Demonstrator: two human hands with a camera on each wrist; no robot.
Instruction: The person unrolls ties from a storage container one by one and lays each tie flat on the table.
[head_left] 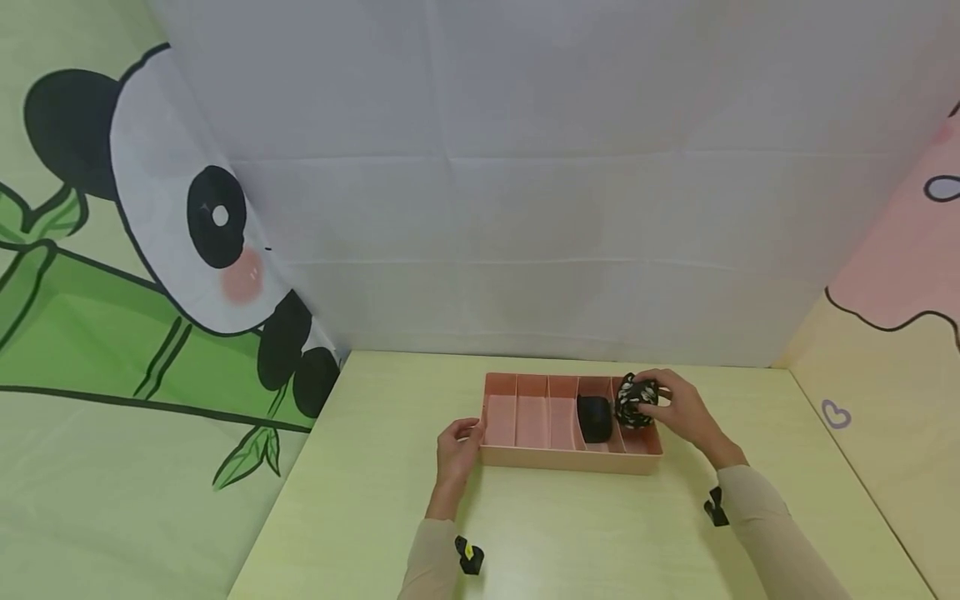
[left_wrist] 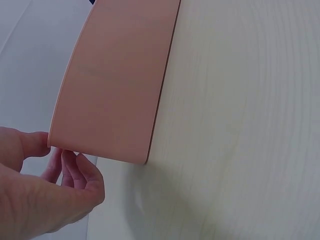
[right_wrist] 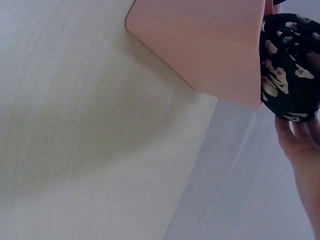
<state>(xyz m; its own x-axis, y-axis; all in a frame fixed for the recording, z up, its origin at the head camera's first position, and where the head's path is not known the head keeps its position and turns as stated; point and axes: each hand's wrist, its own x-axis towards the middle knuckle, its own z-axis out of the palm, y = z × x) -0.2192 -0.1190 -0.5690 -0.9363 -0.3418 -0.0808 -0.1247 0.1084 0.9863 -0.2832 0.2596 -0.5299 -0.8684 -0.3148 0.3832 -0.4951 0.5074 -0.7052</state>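
Note:
A long pink divided box [head_left: 570,460] lies on the table. My left hand [head_left: 457,450] grips its left end, and in the left wrist view the thumb [left_wrist: 36,144] is at the rim with curled fingers against the end wall [left_wrist: 107,100]. My right hand [head_left: 678,408] holds a rolled black cloth with a pale floral print [head_left: 634,402] at the rightmost compartment. In the right wrist view this floral cloth [right_wrist: 290,75] bulges above the box rim, fingers around its far side. A plain black folded cloth [head_left: 595,419] sits in the compartment beside it.
Thin dividers [head_left: 548,412] split the box into several compartments; those at the left show bare pink floors. The pale wooden table [head_left: 570,533] meets a white cloth backdrop [head_left: 555,250] behind. Printed cloths with a panda [head_left: 172,208] and a pink shape [head_left: 907,258] hang at the sides.

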